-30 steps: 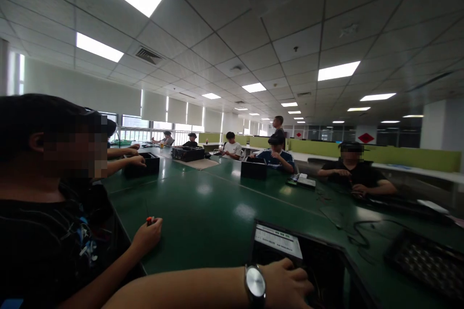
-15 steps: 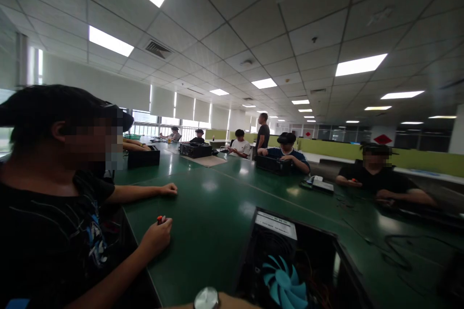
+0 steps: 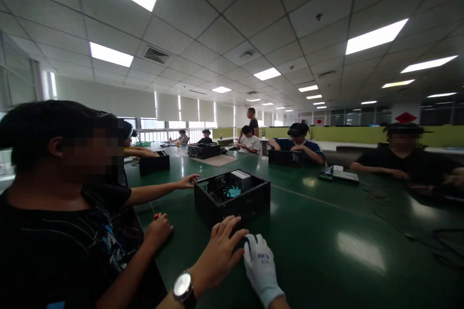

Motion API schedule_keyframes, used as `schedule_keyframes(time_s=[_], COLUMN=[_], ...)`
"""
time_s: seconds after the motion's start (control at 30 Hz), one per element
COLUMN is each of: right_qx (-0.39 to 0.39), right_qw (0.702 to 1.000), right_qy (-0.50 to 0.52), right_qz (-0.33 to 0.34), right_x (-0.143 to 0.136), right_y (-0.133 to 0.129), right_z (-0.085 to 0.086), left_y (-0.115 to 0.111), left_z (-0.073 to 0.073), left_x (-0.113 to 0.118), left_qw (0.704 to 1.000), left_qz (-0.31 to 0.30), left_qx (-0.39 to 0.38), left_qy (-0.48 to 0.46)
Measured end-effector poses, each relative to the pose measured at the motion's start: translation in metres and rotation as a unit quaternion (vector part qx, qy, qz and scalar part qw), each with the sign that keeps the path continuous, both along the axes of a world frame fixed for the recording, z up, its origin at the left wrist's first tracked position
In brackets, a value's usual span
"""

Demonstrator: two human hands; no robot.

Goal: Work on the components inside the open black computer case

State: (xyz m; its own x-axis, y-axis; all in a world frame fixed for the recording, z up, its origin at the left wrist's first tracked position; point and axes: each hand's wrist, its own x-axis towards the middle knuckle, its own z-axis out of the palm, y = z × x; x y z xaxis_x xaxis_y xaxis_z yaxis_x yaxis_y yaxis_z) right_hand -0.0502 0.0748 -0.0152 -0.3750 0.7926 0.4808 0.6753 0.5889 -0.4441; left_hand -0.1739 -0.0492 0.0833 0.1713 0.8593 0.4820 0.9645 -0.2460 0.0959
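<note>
Green table [image 3: 326, 231], tiled ceiling [image 3: 232, 19], office

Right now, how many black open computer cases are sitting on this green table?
4: nearest case touched by the left hand and gloved right hand; one at left; one far centre; one far right. Others may be hidden.

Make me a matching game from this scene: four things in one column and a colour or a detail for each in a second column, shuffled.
Column one:
1. left hand
2. right hand
3. fan inside the black case
4. table

Column two:
a. teal
b. gloved in white
c. dark green
d. wristwatch on its wrist

Pairs: 1-d, 2-b, 3-a, 4-c.
</note>
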Motion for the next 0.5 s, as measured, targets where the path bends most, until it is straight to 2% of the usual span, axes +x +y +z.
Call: schedule_keyframes(time_s=[0.1,0.23,0.33,0.4,0.5], right_qx=[0.012,-0.001,-0.024,-0.036,-0.052], right_qw=[0.996,0.996,0.998,0.995,0.985], right_qy=[-0.074,-0.09,-0.029,0.039,0.114], right_qz=[0.044,-0.006,-0.054,-0.082,-0.118], right_x=[0.046,0.133,0.208,0.26,0.33], right_y=[0.004,0.032,0.055,0.061,0.058], right_z=[-0.015,-0.027,-0.04,-0.051,-0.065], left_y=[0.002,0.032,0.063,0.081,0.099], left_z=[-0.028,-0.059,-0.081,-0.092,-0.097], left_x=[0.031,0.089,0.143,0.179,0.224], left_qw=[0.999,0.992,0.984,0.978,0.962], left_qz=[-0.034,-0.067,-0.1,-0.157,-0.243], left_qx=[-0.012,-0.036,-0.045,-0.063,-0.079], left_qy=[-0.03,-0.102,-0.142,-0.125,-0.091])
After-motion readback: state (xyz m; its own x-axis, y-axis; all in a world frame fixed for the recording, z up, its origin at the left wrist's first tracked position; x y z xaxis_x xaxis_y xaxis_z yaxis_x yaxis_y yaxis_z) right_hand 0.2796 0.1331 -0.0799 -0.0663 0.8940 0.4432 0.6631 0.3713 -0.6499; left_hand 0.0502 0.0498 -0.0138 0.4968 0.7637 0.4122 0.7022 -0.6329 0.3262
